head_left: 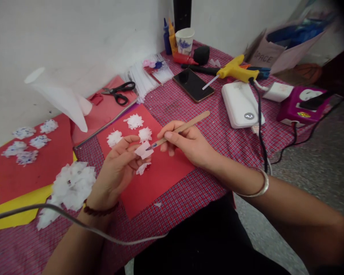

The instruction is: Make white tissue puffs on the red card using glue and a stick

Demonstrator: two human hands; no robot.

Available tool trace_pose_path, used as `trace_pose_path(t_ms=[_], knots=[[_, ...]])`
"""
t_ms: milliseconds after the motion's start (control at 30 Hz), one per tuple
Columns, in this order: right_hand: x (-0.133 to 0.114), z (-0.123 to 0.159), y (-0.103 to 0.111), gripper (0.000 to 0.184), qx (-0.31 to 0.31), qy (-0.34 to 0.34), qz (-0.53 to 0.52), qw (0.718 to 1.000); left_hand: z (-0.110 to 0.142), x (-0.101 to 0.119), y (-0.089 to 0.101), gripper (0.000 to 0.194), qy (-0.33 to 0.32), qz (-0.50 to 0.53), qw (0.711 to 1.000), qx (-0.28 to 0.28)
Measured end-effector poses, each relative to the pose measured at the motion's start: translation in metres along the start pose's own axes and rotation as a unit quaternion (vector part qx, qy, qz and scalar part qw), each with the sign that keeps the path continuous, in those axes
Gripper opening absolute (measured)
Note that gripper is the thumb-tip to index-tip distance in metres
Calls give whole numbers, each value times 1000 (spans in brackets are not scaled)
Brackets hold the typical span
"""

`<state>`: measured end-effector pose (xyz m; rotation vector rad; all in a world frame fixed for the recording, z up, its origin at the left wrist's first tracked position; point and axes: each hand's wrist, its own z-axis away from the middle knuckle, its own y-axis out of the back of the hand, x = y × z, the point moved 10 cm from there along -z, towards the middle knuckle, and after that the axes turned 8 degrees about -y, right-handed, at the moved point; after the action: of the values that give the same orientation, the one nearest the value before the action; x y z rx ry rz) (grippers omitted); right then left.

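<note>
My left hand (119, 162) pinches a small piece of white paper (144, 150) above a red sheet (163, 172). A flat wooden craft stick (189, 123) is held in my right hand (186, 141), slanting up to the right. Its lower end, stained dark blue, meets the paper piece. Under and around my hands, several white ruffled paper flowers (134, 121) lie on the red sheet; one is partly hidden below my left fingers.
Blue-specked flowers (39, 141) rest on another red sheet (5, 183) at left, near a white paper pile (73, 187). Scissors (120, 91), a phone (193, 84), a power bank (240, 105) and a yellow glue gun (236, 70) lie farther back. A grey cable (103, 236) crosses the foreground.
</note>
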<state>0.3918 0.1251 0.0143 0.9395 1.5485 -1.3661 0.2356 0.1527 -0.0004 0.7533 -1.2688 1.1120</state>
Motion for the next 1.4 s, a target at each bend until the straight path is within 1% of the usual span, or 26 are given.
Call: trace_pose_path(t_ms=[100, 200, 300, 400, 467, 533, 600, 633, 667, 700, 733, 833, 867, 900, 933, 967, 1000, 1033, 1133, 1167, 1200, 1233, 1300, 1400], knots=[[0, 0, -1, 27, -12, -1, -28, 1000, 0, -5, -4, 20, 18, 20, 1000, 6], [0, 1, -5, 26, -28, 5, -38, 999, 0, -5, -4, 19, 7, 19, 1000, 18], [2, 2, -11, 22, -48, -4, -33, 998, 2, 3, -1, 12, -40, -28, 998, 30], [6, 1, -12, 24, -50, -18, -28, 998, 7, 17, 1, 7, -120, -108, 986, 41], [6, 1, -10, 29, -36, -17, -11, 999, 14, 28, -2, 4, -179, -162, 969, 42], [5, 0, -9, 36, -21, -14, 18, 1000, 24, 40, -7, 4, -243, -221, 944, 40], [5, 0, -9, 42, -14, -16, 37, 999, 33, 54, -14, 7, -306, -296, 904, 38], [5, 0, -9, 41, -14, -17, 32, 999, 37, 59, -17, 8, -330, -331, 883, 38], [5, -1, -9, 36, -15, -19, 17, 1000, 38, 63, -18, 8, -340, -355, 870, 37], [6, -1, -9, 30, -20, -19, -7, 1000, 38, 64, -18, 8, -337, -365, 867, 34], [6, -2, -10, 23, -27, -18, -33, 999, 35, 63, -16, 7, -323, -357, 876, 30], [7, -4, -13, 15, -49, -24, -82, 995, 22, 52, -9, 4, -243, -295, 924, 1], [9, -5, -12, 12, -47, -34, -87, 995, 18, 48, -8, 4, -217, -288, 933, -11], [12, -6, -10, 10, -36, -49, -90, 994, 15, 44, -7, 4, -192, -295, 936, -24], [17, -7, -6, 9, -19, -69, -93, 993, 12, 41, -6, 6, -173, -316, 932, -36], [21, -7, -2, 10, 2, -91, -96, 991, 10, 38, -6, 8, -159, -349, 922, -52], [27, -8, 1, 12, 23, -115, -97, 988, 8, 36, -7, 9, -156, -389, 905, -67], [32, -8, 5, 15, 41, -138, -95, 985, 6, 35, -7, 10, -163, -435, 882, -81], [42, -8, 10, 22, 74, -184, -61, 978, 6, 30, -10, 15, -207, -557, 797, -113], [44, -8, 10, 22, 79, -190, -43, 978, 6, 26, -11, 17, -217, -583, 773, -124], [44, -9, 11, 23, 80, -192, -22, 978, 7, 20, -12, 18, -220, -601, 756, -136], [44, -9, 10, 23, 79, -190, 0, 979, 7, 14, -12, 19, -215, -613, 746, -148], [44, -10, 8, 22, 65, -182, 44, 980, 5, 5, -11, 20, -201, -622, 739, -162], [41, -10, 1, 19, 24, -155, 115, 981, -1, -3, -6, 19, -169, -615, 753, -162]])
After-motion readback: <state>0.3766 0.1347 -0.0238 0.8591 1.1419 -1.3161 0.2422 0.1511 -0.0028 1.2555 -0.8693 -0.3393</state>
